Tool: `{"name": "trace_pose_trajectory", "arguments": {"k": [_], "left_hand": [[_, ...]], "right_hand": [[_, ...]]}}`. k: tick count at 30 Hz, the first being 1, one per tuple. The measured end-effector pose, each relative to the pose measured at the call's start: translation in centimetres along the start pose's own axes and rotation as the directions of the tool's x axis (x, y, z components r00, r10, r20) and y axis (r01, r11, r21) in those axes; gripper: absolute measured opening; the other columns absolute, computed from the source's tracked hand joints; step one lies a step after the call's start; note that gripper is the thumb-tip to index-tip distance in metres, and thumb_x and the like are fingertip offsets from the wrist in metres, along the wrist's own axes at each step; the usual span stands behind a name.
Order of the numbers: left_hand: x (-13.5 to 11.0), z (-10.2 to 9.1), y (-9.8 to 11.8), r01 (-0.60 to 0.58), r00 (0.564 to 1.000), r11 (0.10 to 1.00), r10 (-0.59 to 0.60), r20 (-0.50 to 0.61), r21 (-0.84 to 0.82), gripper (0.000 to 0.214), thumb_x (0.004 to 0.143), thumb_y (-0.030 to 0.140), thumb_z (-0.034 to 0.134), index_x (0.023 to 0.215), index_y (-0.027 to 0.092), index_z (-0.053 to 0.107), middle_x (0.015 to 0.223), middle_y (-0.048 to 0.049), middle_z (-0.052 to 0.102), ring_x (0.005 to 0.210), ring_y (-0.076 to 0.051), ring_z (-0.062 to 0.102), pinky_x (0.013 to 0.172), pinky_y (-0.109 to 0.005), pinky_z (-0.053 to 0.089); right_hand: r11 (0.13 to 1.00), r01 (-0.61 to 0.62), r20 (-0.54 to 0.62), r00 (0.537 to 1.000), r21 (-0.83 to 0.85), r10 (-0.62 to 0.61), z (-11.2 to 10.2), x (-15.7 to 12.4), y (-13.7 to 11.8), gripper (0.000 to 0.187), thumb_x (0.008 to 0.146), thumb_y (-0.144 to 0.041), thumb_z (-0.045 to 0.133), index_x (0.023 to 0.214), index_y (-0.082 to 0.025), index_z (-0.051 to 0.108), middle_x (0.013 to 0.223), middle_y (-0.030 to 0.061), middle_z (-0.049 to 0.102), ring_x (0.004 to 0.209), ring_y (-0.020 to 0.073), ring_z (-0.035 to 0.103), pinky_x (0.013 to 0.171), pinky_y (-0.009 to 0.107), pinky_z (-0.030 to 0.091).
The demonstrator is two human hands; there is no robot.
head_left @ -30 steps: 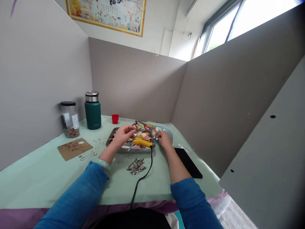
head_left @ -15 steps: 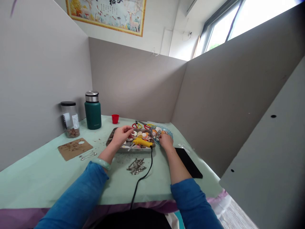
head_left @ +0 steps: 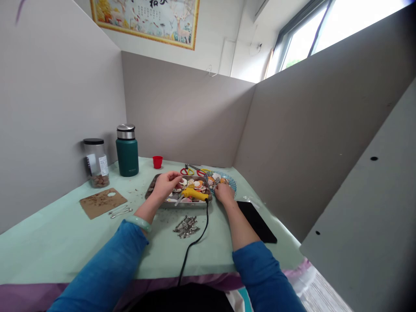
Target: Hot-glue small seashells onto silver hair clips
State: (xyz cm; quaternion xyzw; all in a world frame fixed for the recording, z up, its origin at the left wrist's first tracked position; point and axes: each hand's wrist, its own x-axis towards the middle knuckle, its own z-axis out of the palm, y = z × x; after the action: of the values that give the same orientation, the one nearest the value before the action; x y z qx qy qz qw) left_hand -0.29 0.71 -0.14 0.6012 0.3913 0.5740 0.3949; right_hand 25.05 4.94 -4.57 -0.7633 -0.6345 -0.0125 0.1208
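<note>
My left hand (head_left: 165, 183) hovers over a metal tray (head_left: 150, 190) of coloured shells, fingers pinched together near a small shell; what they hold is too small to make out. A yellow glue gun (head_left: 194, 194) lies across the tray's front edge, its black cord (head_left: 191, 245) trailing toward me. My right hand (head_left: 223, 191) rests at the edge of a blue glass plate (head_left: 231, 183) holding more shells, its fingers curled around a small metal clip.
A pile of metal hair clips (head_left: 186, 226) lies in front of the tray. A cardboard piece (head_left: 102, 202) and loose clips (head_left: 120, 211) sit left. A jar (head_left: 95, 162), green flask (head_left: 127, 150), red cup (head_left: 157, 161), scissors (head_left: 191, 170) stand behind. A black phone (head_left: 256, 221) lies right.
Both hands stay nearly still; the right hand has shifted slightly toward me at the plate's edge.
</note>
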Motion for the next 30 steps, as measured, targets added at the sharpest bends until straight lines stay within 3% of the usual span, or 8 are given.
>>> {"name": "trace_pose_trajectory", "arguments": {"k": [12,24,30], "left_hand": [[-0.1,0.07,0.24,0.011,1.0,1.0,-0.011,-0.009,0.015,0.034,0.064,0.043,0.071,0.08,0.014,0.063,0.07,-0.0042,0.067,0.053,-0.014,0.061,0.055,-0.027,0.05],[-0.2,0.18,0.44,0.009,1.0,0.999,-0.009,-0.013,0.039,0.032,0.065,0.041,0.069,0.08,0.014,0.063,0.07,-0.0038,0.067,0.053,-0.013,0.06,0.055,-0.026,0.05],[-0.1,0.09,0.27,-0.002,1.0,0.999,0.002,-0.01,0.048,0.031,0.066,0.042,0.07,0.079,0.015,0.063,0.072,-0.0044,0.068,0.053,-0.014,0.061,0.055,-0.027,0.05]], "right_hand": [[0.998,0.01,-0.061,0.998,0.064,-0.006,-0.76,-0.47,-0.33,0.032,0.091,-0.028,0.038,0.109,-0.023,0.063,0.108,0.0087,0.067,0.099,0.0231,0.062,0.08,0.031,0.044],[0.994,0.06,-0.036,0.998,0.093,-0.057,-0.49,-0.19,-0.29,0.031,0.089,-0.029,0.042,0.106,-0.022,0.067,0.111,0.0087,0.067,0.101,0.0228,0.061,0.083,0.03,0.042],[0.99,0.094,-0.024,0.996,0.103,-0.092,-0.46,-0.21,-0.24,0.033,0.09,-0.04,0.043,0.1,-0.023,0.069,0.107,0.0088,0.068,0.099,0.024,0.062,0.081,0.031,0.043]]}}
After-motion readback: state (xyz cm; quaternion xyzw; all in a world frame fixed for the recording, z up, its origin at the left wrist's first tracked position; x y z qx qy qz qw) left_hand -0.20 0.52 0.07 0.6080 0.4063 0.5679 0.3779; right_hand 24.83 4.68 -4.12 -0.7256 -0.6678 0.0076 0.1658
